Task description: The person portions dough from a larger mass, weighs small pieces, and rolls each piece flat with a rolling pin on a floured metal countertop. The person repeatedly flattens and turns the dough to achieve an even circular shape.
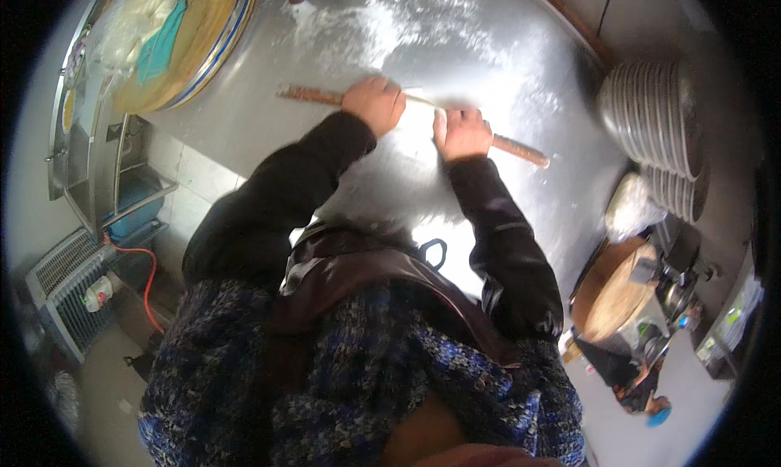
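Observation:
A long, slim brown rolling pin [521,151] lies across the metal worktop [366,174], tilted with its right end nearer me. My left hand [374,105] is closed over it left of the middle, and a brown length sticks out past that hand. My right hand [465,133] grips it on the other side, with the pin's right end showing beyond the fingers. Between the hands the pin looks pale; glare hides whether dough is wrapped there. White flour [378,28] is scattered over the metal on the far side.
At far left, a clear bag [134,24] and a teal cloth [161,42] lie on a round, blue-rimmed board [210,48]. Stacked dishes [647,113] and a round wooden board [610,292] are at right. Another person [639,390] is farther off at lower right.

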The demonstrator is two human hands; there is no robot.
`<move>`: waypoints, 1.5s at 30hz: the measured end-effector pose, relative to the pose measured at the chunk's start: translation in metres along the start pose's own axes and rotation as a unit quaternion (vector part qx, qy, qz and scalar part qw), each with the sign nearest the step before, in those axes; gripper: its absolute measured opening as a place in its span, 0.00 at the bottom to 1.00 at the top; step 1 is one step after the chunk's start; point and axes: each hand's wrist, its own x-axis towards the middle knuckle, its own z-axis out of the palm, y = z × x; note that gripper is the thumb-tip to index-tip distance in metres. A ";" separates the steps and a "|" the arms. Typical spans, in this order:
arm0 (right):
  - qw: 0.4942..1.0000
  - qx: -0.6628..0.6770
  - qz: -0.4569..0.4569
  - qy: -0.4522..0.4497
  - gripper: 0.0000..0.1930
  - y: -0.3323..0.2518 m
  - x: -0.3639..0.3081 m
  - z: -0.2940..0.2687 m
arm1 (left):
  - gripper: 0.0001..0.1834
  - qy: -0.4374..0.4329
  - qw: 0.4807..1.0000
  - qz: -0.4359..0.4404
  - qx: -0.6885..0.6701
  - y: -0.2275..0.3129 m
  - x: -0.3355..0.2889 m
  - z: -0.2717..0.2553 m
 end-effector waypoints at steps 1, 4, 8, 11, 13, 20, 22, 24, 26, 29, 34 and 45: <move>1.000 0.005 0.007 -0.027 0.15 -0.017 -0.031 -0.004 | 0.14 -0.068 0.997 -0.021 0.006 0.002 -0.034 -0.003; 0.997 0.064 0.030 -0.037 0.21 -0.063 -0.108 -0.020 | 0.16 -0.056 0.998 -0.016 -0.022 0.011 -0.121 -0.009; 0.998 0.052 -0.013 -0.035 0.33 -0.100 -0.150 -0.024 | 0.29 0.034 0.986 0.157 -0.049 0.026 -0.166 0.002; 0.996 0.019 0.016 -0.081 0.32 -0.075 -0.073 -0.003 | 0.31 -0.007 0.991 0.119 0.059 0.019 -0.075 0.018; 0.991 -0.011 0.005 -0.130 0.31 -0.044 0.006 0.008 | 0.28 -0.041 0.985 0.094 0.136 0.012 0.004 0.017; 0.998 0.041 0.055 0.000 0.29 -0.031 0.039 -0.035 | 0.24 0.127 0.986 0.098 0.034 0.026 0.046 -0.022; 0.995 0.022 0.042 -0.082 0.31 -0.034 0.023 -0.034 | 0.26 0.062 0.992 0.096 0.045 0.023 0.037 -0.019; 0.997 0.022 0.054 -0.044 0.29 -0.019 0.040 -0.016 | 0.28 0.008 0.993 0.080 0.086 0.015 0.065 -0.006; 0.998 0.014 0.055 0.030 0.26 0.019 0.102 0.013 | 0.26 0.055 0.995 0.057 0.054 0.006 0.137 0.010; 0.983 0.141 0.074 0.095 0.27 0.076 0.192 0.039 | 0.25 0.186 0.980 0.045 -0.054 -0.005 0.225 0.020; 0.981 -0.001 -0.190 0.031 0.35 0.110 0.185 0.005 | 0.34 0.022 0.965 0.247 0.080 -0.043 0.198 -0.011; 0.990 -0.002 -0.132 -0.039 0.33 0.185 0.001 -0.027 | 0.38 -0.054 0.996 0.069 0.000 0.001 -0.060 -0.015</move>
